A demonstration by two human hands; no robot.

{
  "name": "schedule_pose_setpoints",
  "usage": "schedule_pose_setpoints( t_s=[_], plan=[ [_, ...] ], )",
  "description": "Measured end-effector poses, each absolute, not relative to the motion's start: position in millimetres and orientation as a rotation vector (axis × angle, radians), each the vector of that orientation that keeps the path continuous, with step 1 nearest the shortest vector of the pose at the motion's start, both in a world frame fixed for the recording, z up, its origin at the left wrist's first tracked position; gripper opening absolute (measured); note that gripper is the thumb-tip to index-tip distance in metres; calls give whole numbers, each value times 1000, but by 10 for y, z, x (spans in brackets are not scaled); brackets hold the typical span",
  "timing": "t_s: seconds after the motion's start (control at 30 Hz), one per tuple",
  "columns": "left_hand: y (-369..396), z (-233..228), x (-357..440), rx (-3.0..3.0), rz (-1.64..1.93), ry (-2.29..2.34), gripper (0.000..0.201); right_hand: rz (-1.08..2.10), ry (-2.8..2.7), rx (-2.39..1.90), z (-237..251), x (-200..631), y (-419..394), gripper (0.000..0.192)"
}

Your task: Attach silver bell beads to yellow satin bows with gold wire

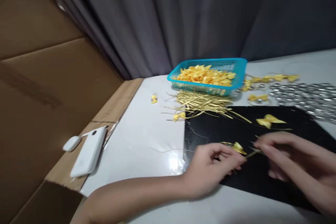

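left hand [210, 169] pinches a yellow bow [238, 147] just beyond its fingers; right hand [282, 161] pinches a gold tie [252, 154] nearby.

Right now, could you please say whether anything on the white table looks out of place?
Little stands out. One small yellow ribbon bow sits apart from the rest, left of the blue plastic basket, and a few thin gold ties stray from their pile onto the flat black mat.

2 hands [207, 171], 1 bskt [240, 71], 1 mat [223, 126], many bows [180, 116], many wires [202, 102]
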State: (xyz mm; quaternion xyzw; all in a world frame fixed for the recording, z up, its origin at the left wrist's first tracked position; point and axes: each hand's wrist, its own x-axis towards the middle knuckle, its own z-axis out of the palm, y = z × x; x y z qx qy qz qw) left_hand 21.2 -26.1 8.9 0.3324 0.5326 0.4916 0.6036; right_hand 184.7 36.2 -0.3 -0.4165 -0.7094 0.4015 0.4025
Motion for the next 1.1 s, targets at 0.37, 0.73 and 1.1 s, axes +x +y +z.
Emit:
schedule_pose_setpoints(
  t_s=[0.37,0.73,1.1],
  plan=[
    [-263,117,235,899,1081,1375,18,1450,-1780,-1151,134,1862,344,31],
    [-266,58,219,969,1057,1386,17,1458,-1770,-1038,121,1841,363,24],
    [-270,173,168,1062,869,1413,20,1146,-1643,-1162,283,2041,571,23]
  ],
)
